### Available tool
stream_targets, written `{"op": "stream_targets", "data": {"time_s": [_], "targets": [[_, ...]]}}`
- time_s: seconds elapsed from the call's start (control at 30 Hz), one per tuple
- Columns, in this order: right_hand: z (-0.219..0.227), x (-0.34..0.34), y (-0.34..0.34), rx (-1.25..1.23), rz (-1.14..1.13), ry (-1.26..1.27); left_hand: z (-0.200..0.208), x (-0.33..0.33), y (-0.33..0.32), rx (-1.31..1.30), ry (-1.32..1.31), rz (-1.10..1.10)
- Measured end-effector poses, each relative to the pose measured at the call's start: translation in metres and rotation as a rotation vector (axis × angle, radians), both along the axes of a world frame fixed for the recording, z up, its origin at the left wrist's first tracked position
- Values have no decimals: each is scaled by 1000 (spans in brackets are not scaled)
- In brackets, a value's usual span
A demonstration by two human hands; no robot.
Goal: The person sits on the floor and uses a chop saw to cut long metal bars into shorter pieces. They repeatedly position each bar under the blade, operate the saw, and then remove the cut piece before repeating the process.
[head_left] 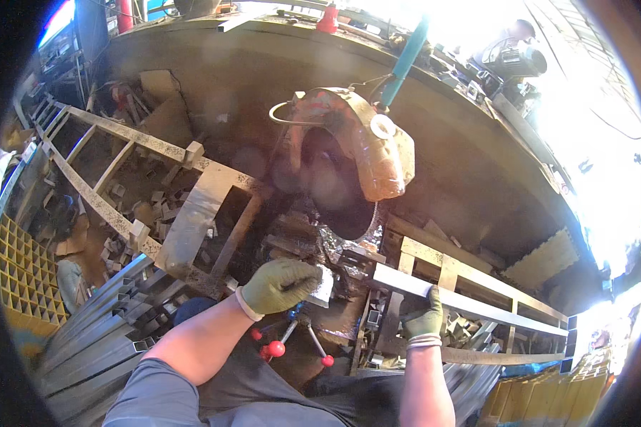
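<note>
My left hand (281, 286), in a greenish work glove, has its fingers closed against a short, shiny metal piece (322, 287); its far side is lost in glare. Below the blade, my right hand (424, 320) wears a matching glove and grips a long square metal tube (477, 306), thumb along its near side. The tube slants from the clamp (357, 263) down to the right over a frame. A cut-off saw with a dark round blade (338, 188) and a worn guard (386, 160) hangs just beyond both hands. The blade's lower edge sits above wet, glinting metal.
A ladder-like metal frame (96, 188) extends left, another support rack (477, 274) right. Red-knobbed clamp handles (277, 349) stand near my lap. Bundled tubes (100, 341) lie at left, beside a yellow grid-like stack (25, 270). Offcuts litter the floor. A teal lever (406, 60) rises from the saw.
</note>
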State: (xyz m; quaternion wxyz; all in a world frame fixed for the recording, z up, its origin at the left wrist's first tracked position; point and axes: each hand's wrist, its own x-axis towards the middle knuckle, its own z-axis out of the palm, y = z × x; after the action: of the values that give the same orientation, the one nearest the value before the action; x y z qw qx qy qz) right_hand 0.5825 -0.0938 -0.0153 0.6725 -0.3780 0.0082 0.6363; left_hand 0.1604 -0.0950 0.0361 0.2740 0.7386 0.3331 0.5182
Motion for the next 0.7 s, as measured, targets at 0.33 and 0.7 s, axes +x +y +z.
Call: {"op": "stream_targets", "data": {"time_s": [0.33,0.7], "targets": [[45,9,-5,-272,402,-1057,-10,-9,4,-14,74,-126],[28,68,36,340,622,-2404,-7,-18,11,-160,84,-317]]}}
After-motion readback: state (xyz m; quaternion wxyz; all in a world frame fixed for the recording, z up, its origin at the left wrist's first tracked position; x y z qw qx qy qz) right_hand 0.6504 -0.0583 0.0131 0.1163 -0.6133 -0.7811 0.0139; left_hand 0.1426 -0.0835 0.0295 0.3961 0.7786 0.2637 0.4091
